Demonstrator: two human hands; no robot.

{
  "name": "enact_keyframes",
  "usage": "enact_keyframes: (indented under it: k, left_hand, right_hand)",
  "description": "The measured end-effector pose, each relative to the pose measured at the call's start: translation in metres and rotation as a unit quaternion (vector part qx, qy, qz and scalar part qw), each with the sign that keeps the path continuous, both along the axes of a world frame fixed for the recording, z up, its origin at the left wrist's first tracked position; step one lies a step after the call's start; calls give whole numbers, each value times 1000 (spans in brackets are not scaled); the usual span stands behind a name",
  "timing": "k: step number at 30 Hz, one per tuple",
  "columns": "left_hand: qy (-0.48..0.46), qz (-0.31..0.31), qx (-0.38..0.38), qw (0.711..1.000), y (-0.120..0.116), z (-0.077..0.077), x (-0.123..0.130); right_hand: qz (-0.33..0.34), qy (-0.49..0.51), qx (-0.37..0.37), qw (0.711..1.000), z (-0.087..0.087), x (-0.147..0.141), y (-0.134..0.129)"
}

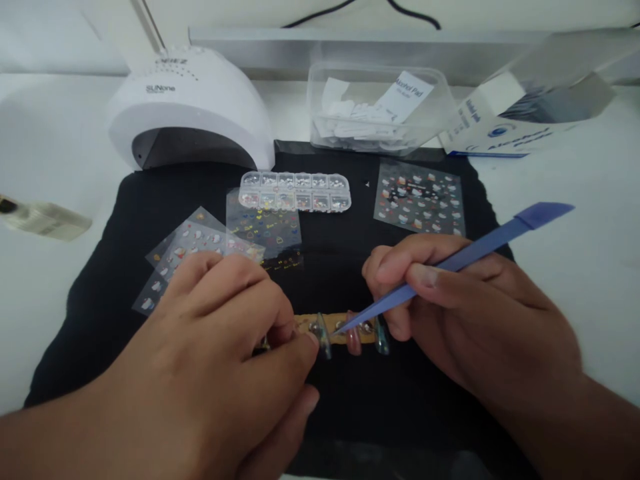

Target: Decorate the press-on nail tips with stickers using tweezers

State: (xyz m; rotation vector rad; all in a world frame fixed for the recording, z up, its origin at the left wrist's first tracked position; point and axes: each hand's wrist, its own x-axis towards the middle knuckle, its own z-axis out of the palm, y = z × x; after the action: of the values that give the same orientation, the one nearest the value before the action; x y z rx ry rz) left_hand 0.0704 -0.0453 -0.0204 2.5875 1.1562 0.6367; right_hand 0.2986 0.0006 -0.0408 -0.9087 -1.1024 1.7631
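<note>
Partly behind the left hand (220,353), the tan strip (368,339) lies on the black cloth (335,280); its left end is hidden. That hand is closed, thumb and fingers pinching the strip, though the exact contact is covered. The right hand (465,300) grips a blue tool (490,241), its tip at the strip between a greenish nail (324,337) and a pink nail (354,340); whether it touches is unclear. A teal nail (383,337) sits at the right end.

Beyond, a clear case (295,192) overlaps one sticker sheet; the left hand covers part of the sheets (265,230) near it. Contents of the case are too small to tell. A white lamp (190,100) has a dark interior. The box (500,127) is blurred.
</note>
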Motion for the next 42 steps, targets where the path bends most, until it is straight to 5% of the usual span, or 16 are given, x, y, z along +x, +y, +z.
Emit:
enact_keyframes:
  k: [18,30,37,42]
  left_hand:
    - [1,17,26,1000,-3,-5,3]
    - [-40,2,-24,999,0,11,-7]
    - [-55,-7,-13,998,3,7,-12]
    - [-67,-20,-21,997,4,6,-11]
  right_hand:
    - [-28,-16,-14,999,2,1,-3]
    - [-108,-61,59,991,12,-7,-8]
    - [-153,-74,87,982,25,-7,-23]
    - [-152,-64,89,982,18,-2,-28]
